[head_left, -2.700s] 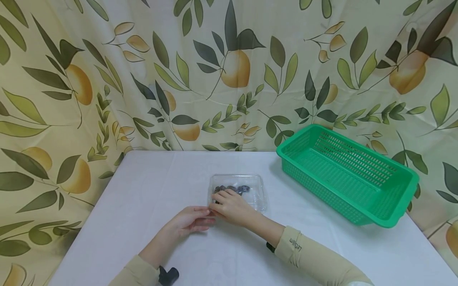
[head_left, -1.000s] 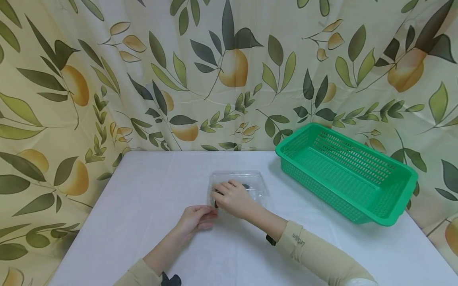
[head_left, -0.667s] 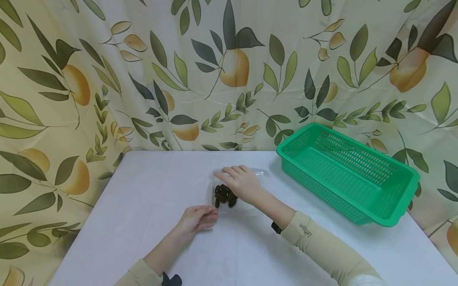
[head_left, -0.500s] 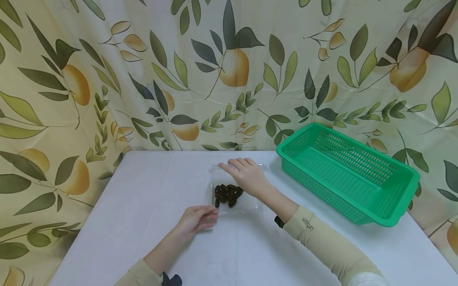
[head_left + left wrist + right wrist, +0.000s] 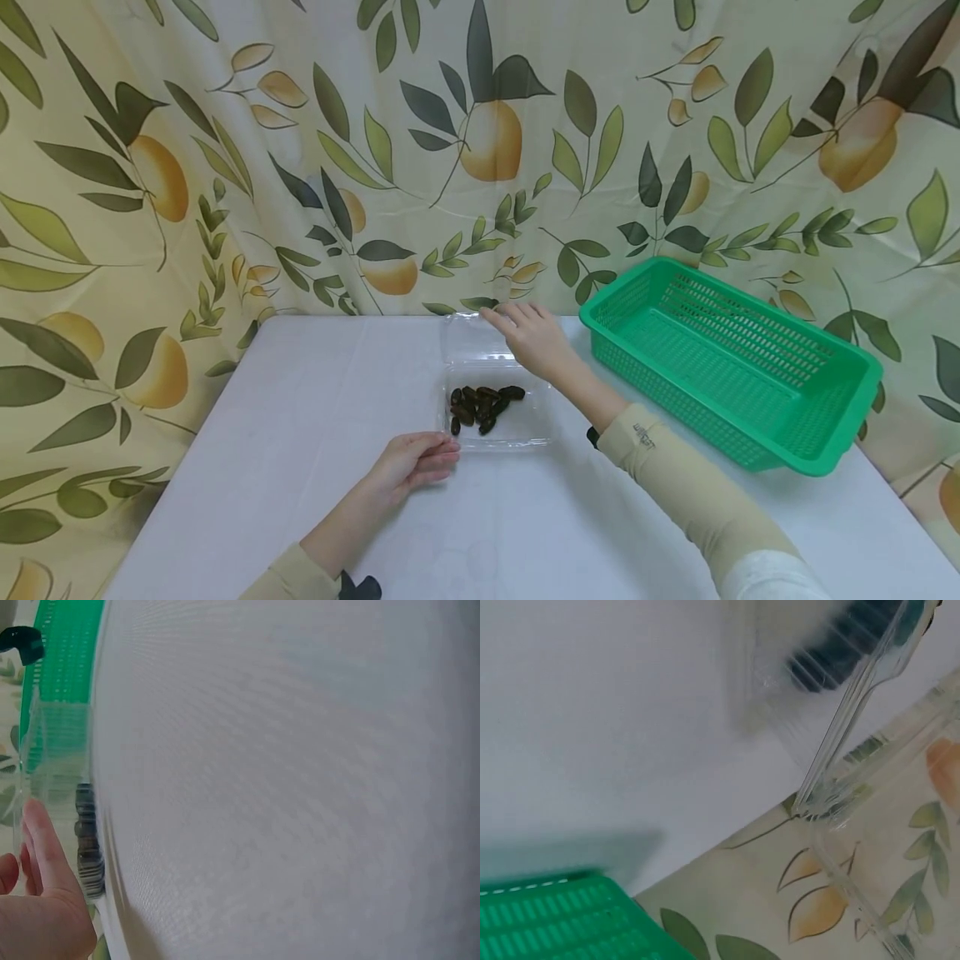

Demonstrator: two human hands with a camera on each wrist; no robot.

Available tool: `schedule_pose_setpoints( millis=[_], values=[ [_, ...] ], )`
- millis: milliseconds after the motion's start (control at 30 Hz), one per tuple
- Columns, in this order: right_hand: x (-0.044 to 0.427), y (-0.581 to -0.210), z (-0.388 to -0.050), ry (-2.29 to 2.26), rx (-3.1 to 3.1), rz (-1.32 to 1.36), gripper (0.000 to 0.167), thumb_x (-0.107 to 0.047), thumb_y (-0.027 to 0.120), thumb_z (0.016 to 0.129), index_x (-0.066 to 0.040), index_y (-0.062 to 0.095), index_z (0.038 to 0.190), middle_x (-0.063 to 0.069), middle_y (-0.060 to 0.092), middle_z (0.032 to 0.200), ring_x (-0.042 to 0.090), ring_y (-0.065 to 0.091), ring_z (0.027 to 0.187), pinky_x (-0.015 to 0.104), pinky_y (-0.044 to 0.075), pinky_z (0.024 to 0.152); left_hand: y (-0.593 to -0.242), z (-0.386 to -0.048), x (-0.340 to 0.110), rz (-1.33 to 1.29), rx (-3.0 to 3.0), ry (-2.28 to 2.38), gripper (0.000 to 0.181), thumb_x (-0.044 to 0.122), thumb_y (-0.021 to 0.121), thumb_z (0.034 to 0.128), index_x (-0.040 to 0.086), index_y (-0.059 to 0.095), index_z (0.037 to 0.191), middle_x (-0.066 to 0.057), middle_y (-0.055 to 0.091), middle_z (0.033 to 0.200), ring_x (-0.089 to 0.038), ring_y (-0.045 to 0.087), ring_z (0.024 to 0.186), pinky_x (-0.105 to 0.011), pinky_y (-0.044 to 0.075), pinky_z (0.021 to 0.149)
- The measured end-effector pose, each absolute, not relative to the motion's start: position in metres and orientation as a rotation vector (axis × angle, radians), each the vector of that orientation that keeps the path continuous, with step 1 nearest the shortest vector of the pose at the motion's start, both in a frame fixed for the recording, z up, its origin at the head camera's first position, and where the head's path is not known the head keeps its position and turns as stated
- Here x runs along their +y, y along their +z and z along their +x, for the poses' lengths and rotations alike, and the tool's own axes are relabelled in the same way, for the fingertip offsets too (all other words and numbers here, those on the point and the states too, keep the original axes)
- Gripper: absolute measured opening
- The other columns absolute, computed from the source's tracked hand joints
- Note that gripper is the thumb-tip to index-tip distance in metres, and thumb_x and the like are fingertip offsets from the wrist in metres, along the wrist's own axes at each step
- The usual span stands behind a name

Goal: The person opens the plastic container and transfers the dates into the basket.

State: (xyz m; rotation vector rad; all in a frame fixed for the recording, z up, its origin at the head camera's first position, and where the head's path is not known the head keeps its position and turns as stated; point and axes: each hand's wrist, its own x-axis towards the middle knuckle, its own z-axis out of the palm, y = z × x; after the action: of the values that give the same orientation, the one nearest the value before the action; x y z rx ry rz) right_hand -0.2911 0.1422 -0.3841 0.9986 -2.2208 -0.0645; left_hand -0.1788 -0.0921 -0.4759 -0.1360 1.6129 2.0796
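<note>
A clear plastic clamshell container (image 5: 502,444) lies on the table, with several dark brown oblong dates (image 5: 480,406) inside, mostly toward its left half. Its lid (image 5: 468,337) is raised and leans back at the far side. My right hand (image 5: 534,343) holds the lid's upper edge near its right end; its fingertips are partly hidden. At the front left corner, my left hand (image 5: 412,467) pinches the container's rim between thumb and fingers. In the left wrist view my left fingers (image 5: 49,847) lie alongside the clear wall. The right wrist view shows the hinge but no hand.
A green perforated plastic basket (image 5: 735,367) stands at the right of the white table (image 5: 315,392), near the right hand and forearm. Behind the table hangs a fruit-and-leaf patterned curtain (image 5: 300,167).
The lid has been lifted from over the dates and swung back, the right hand moving up and away with it. My left hand stays at the front left corner.
</note>
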Motion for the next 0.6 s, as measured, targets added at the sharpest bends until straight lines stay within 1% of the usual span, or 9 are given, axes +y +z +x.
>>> schedule_pose_setpoints(
  millis=[133,267,433,600],
  values=[
    [0.141,-0.381,-0.297,-0.113,-2.290,0.957,0.051,-0.003,0.066,0.079,-0.012,0.050,0.126,0.010,0.057,0.112,0.027,0.055,0.101,0.040,0.048,0.084,-0.477,-0.179,-0.093,-0.133,1.618,2.077,0.039,0.019,0.056,0.0899,-0.009,0.053,0.118,-0.011,0.068,0.100,-0.016,0.066,0.088,-0.034,0.054,0.079],
    [0.139,-0.380,-0.304,-0.127,-2.360,0.917,0.051,-0.005,0.064,0.081,-0.012,0.046,0.128,0.010,0.054,0.115,0.028,0.052,0.105,0.042,0.045,0.088,-0.477,-0.179,-0.093,-0.130,1.622,2.069,0.040,0.019,0.056,0.0903,-0.009,0.052,0.118,-0.010,0.068,0.100,-0.016,0.066,0.088,-0.034,0.054,0.079],
    [0.136,-0.379,-0.314,-0.077,-2.435,0.887,0.051,-0.005,0.061,0.083,-0.011,0.044,0.130,0.012,0.052,0.118,0.029,0.052,0.106,0.043,0.043,0.091,-0.477,-0.179,-0.093,-0.134,1.622,2.065,0.041,0.019,0.055,0.0905,-0.009,0.051,0.119,-0.011,0.067,0.101,-0.016,0.066,0.089,-0.034,0.054,0.079],
    [0.134,-0.380,-0.322,-0.084,-2.513,0.860,0.058,-0.007,0.063,0.082,-0.010,0.039,0.135,0.012,0.049,0.122,0.029,0.048,0.112,0.045,0.038,0.097,-0.477,-0.179,-0.093,-0.146,1.627,2.064,0.040,0.019,0.055,0.0906,-0.009,0.052,0.119,-0.011,0.068,0.101,-0.015,0.067,0.088,-0.033,0.055,0.078]
  ],
)
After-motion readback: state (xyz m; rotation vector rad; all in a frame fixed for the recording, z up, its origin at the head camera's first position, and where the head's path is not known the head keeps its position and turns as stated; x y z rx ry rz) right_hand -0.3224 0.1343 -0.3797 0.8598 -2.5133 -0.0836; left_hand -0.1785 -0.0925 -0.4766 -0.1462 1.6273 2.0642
